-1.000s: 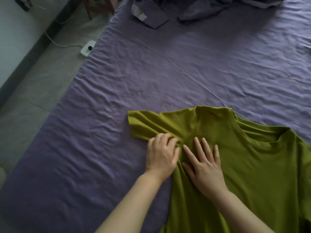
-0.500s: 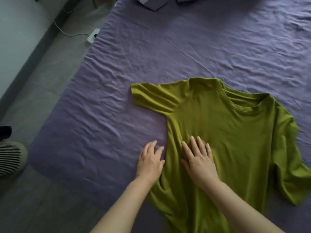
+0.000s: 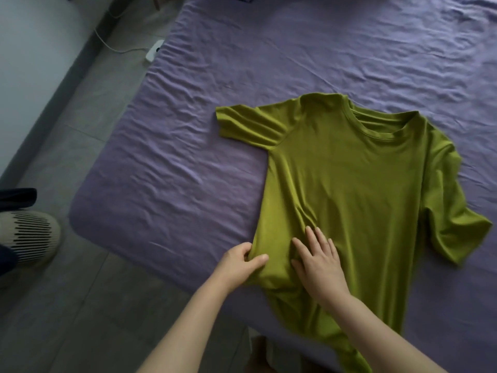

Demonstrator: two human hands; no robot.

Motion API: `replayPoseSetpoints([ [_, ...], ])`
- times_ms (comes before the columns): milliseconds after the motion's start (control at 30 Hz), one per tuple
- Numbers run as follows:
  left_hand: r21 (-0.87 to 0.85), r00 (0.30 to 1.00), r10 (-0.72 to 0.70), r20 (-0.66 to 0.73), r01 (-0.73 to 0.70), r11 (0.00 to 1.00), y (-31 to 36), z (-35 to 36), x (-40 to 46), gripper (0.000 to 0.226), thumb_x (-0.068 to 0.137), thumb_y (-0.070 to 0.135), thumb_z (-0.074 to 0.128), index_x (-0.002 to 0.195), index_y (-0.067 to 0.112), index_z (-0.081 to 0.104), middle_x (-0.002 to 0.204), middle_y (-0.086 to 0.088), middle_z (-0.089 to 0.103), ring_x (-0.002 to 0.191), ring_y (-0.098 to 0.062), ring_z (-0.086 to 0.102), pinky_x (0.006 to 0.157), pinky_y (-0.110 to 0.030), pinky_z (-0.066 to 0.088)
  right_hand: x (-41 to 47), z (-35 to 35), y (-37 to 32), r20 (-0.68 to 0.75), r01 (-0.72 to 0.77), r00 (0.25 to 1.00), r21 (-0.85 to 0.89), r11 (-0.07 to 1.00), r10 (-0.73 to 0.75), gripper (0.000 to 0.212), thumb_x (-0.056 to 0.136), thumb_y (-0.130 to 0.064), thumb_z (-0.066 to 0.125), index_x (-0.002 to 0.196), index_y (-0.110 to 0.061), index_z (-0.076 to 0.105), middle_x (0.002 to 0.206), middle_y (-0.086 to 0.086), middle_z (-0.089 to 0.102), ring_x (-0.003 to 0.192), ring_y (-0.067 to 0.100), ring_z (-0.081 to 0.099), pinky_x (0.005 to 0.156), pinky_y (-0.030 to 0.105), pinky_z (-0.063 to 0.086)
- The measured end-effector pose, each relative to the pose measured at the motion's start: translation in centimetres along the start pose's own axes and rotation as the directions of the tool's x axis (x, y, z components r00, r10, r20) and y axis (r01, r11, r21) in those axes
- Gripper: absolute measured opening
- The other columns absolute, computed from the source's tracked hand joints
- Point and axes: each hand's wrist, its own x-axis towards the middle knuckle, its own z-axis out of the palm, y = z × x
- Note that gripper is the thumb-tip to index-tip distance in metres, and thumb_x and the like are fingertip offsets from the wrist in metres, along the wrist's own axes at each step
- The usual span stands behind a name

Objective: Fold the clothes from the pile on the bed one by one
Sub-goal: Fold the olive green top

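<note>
Clothes here come down to one green T-shirt (image 3: 357,189), but we start with the biggest thing, the bed (image 3: 188,170), whose wrinkled purple sheet carries everything and gives us a broad flat surface to fold on. On it the T-shirt lies front up near the bed's near edge, neck toward the far side, both short sleeves spread outward and the hem hanging over the edge toward us; we judge it is laid out this way so the sides can be turned in evenly. Our right hand (image 3: 318,265) rests flat on the lower body of the shirt, fingers straight and spread, apparently to pin the cloth so it does not slide. Our left hand (image 3: 239,265) pinches the shirt's left side edge just beside it, thumb over the fabric and fingers curled beneath, likely to tug that seam straight or begin the first fold. On the floor to the left stands a slatted round fan (image 3: 29,235), and farther off a white power strip (image 3: 153,51) with its cord lies near the bed's corner.
</note>
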Motion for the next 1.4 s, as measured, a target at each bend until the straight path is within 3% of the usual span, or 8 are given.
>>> replayPoseSetpoints([
  [167,-0.268,0.994,-0.105,0.043,0.112,0.957,-1.8,-1.7,-1.3,0.015,0.089,0.019,0.065,0.093,0.005,0.067,0.092,-0.011,0.072,0.079,-0.015,0.063,0.076,-0.033,0.053,-2.7,1.2,-0.7,0.000,-0.069,0.998,0.009,0.998,0.069,0.049,0.082,-0.043,0.039,0.117,-0.020,0.065,0.130,0.015,0.057,0.121,0.033,0.054,0.093,0.050,0.046],
  [533,0.462,0.940,-0.158,-0.304,0.290,0.838,-6.2,-4.4,-1.1,0.025,0.088,0.049,0.058,0.093,0.024,0.061,0.107,0.000,0.065,0.106,-0.024,0.059,0.076,-0.030,0.037,-8.5,3.7,-3.4,-0.022,-0.109,0.994,-0.061,0.992,0.108,0.068,0.056,-0.033,0.088,0.119,-0.020,0.065,0.129,0.018,0.057,0.119,0.035,0.055,0.089,0.050,0.049],
  [667,0.668,0.937,0.092,-0.337,0.169,0.725,-6.3,-3.2,-1.5,0.022,0.090,0.030,0.058,0.111,0.022,0.056,0.120,-0.005,0.057,0.114,-0.026,0.049,0.090,-0.035,0.040,-10.7,3.6,-2.4,-0.063,-0.222,0.972,0.044,0.974,0.225,0.059,0.060,-0.019,0.087,0.115,-0.015,0.067,0.127,0.020,0.058,0.119,0.039,0.054,0.092,0.055,0.045],
  [867,0.746,0.853,0.518,0.065,-0.386,0.542,-2.2,4.5,-2.5,0.046,0.088,0.019,0.056,0.134,0.021,0.050,0.144,-0.007,0.041,0.135,-0.026,0.031,0.107,-0.038,0.030,-14.9,2.2,2.1,-0.075,-0.625,0.740,0.290,0.724,0.669,0.059,0.079,-0.007,0.069,0.134,-0.011,0.050,0.146,0.022,0.037,0.135,0.040,0.032,0.105,0.053,0.031],
  [1067,0.736,0.779,0.404,0.479,-0.607,0.298,2.2,12.3,-3.2,0.055,0.094,0.012,0.041,0.146,0.027,0.030,0.159,-0.001,0.014,0.147,-0.021,0.004,0.118,-0.039,0.010,-17.1,1.8,3.5,0.245,-0.822,0.545,0.345,0.453,0.802,0.072,0.088,-0.025,0.061,0.147,-0.010,0.023,0.142,0.013,0.040,0.128,0.031,0.042,0.101,0.040,0.034],
  [1167,0.738,0.762,0.360,0.537,-0.632,0.236,2.8,14.4,-3.2,0.053,0.096,0.016,0.040,0.147,0.029,0.029,0.160,-0.001,0.012,0.147,-0.023,0.003,0.118,-0.042,0.011,-17.8,2.0,3.4,0.143,-0.783,0.566,0.404,0.474,0.812,0.024,0.085,-0.022,0.064,0.103,-0.008,0.059,0.102,0.015,0.059,0.102,0.036,0.056,0.080,0.039,0.039],
  [1233,0.748,0.760,0.336,0.557,-0.635,0.196,2.9,14.9,-2.8,0.052,0.097,0.018,0.039,0.147,0.030,0.028,0.160,-0.002,0.012,0.147,-0.023,0.003,0.118,-0.044,0.011,-18.5,1.9,3.2,0.059,-0.691,0.558,0.585,0.424,0.828,0.014,0.082,-0.012,0.066,0.079,-0.008,0.052,0.082,0.012,0.051,0.084,0.035,0.054,0.068,0.034,0.031],
  [1400,0.765,0.761,0.349,0.547,-0.623,0.160,3.6,15.1,-2.1,0.046,0.100,0.023,0.035,0.146,0.026,0.031,0.158,-0.006,0.016,0.146,-0.026,0.007,0.117,-0.044,0.015,-19.4,0.5,2.3,0.009,-0.456,0.539,0.844,0.283,0.842,0.015,0.088,-0.006,0.061,0.102,-0.004,0.056,0.086,0.004,0.059,0.078,0.022,0.054,0.063,0.021,0.031],
])
